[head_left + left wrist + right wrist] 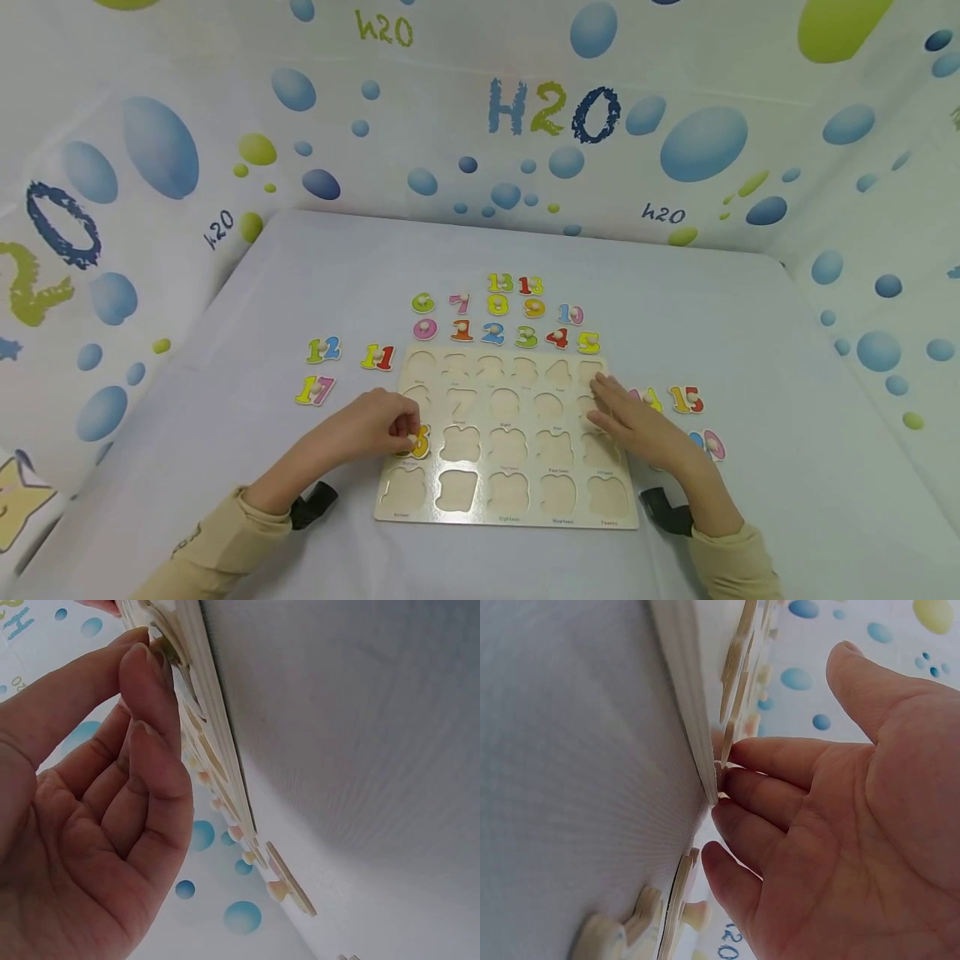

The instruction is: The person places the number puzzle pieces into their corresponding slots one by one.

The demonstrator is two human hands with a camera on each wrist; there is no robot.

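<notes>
While the left hand (378, 423) pinches a piece (422, 443) at the left side of the board (483, 492), the right hand (637, 421) touches the right edge with fingers extended.

Left hand (378, 425): thumb (75, 686) and index finger (146, 686) pinching; other fingers bent.
Right hand (633, 421): fingers (765, 799) nearly straight, thumb (870, 686) apart.
Left forearm (300, 467): angled inward.
Right forearm (708, 492): likewise angled inward.
</notes>
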